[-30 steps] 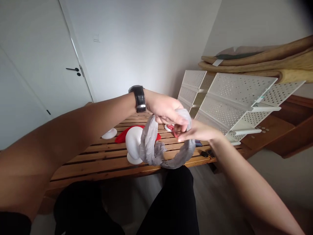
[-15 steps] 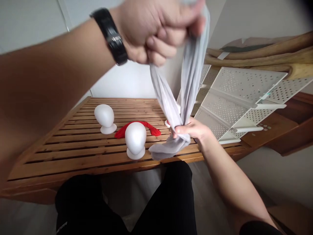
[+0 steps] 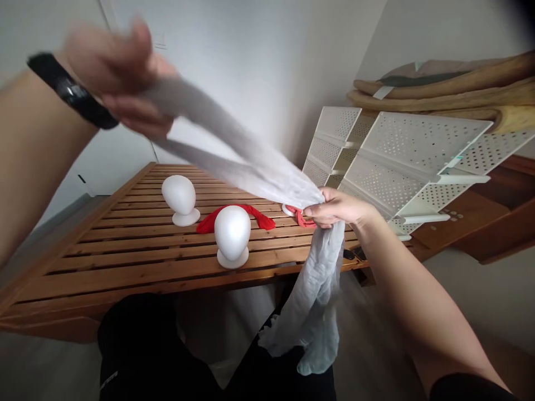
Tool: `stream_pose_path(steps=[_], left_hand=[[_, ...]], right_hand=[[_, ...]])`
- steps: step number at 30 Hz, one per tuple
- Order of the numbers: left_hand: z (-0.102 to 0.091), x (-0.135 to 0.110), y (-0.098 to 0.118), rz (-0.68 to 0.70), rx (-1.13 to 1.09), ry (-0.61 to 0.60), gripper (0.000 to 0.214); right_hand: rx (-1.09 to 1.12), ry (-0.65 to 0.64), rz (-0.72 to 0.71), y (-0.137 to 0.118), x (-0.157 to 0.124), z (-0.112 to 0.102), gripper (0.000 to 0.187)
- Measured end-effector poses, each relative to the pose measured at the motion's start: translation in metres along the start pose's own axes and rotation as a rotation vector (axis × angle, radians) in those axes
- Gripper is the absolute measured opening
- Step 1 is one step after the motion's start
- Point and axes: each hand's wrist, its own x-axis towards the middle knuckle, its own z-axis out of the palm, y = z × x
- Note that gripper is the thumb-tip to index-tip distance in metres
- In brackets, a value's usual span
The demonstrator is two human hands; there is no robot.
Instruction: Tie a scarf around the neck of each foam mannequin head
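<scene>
While clamped in the left hand point(image 3: 121, 75) and right hand point(image 3: 334, 209), grey stocking point(image 3: 246, 161) now pulled left, taut, toes dangling loose.

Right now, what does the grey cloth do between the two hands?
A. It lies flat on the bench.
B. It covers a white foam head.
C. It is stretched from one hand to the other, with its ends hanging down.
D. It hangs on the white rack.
C: the cloth runs taut from the left hand to the right hand, and its ends hang below the right hand's grip.
</scene>
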Motion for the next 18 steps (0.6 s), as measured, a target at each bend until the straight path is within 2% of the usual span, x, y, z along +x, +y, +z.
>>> stream_pose_path(steps=[2,3,4,5,6,8,9,11,14,18], left_hand=[[-0.003,0.004,-0.038,-0.395,0.158,0.08,0.072],[-0.005,0.007,-0.057,-0.568,0.22,0.073,0.056],[-0.008,0.012,-0.074,-0.665,0.273,0.025,0.039],[-0.013,0.016,-0.09,-0.698,0.317,-0.047,0.028],[-0.021,0.021,-0.104,-0.657,0.347,-0.121,0.028],[-0.041,0.032,-0.124,-0.429,0.355,-0.167,0.045],[-0.052,0.039,-0.131,-0.288,0.338,-0.122,0.052],[-0.073,0.054,-0.139,-0.079,0.336,0.053,0.056],[-0.096,0.086,-0.141,0.063,0.422,0.293,0.053],[-0.119,0.146,-0.147,0.249,0.473,0.425,0.055]], right_hand=[[-0.075,0.021,0.107,0.016,0.008,-0.005,0.029],[-0.135,0.019,0.167,0.024,0.014,-0.007,0.031],[-0.201,0.0,0.233,0.033,0.019,-0.01,0.034],[-0.262,-0.035,0.299,0.041,0.025,-0.012,0.035],[-0.305,-0.079,0.36,0.049,0.031,-0.014,0.037],[-0.296,-0.147,0.429,0.065,0.042,-0.018,0.039],[-0.241,-0.158,0.43,0.073,0.047,-0.021,0.04],[-0.086,-0.141,0.385,0.086,0.058,-0.031,0.042],[0.066,-0.046,0.263,0.102,0.083,-0.051,0.043],[0.139,0.15,0.157,0.129,0.14,-0.075,0.044]])
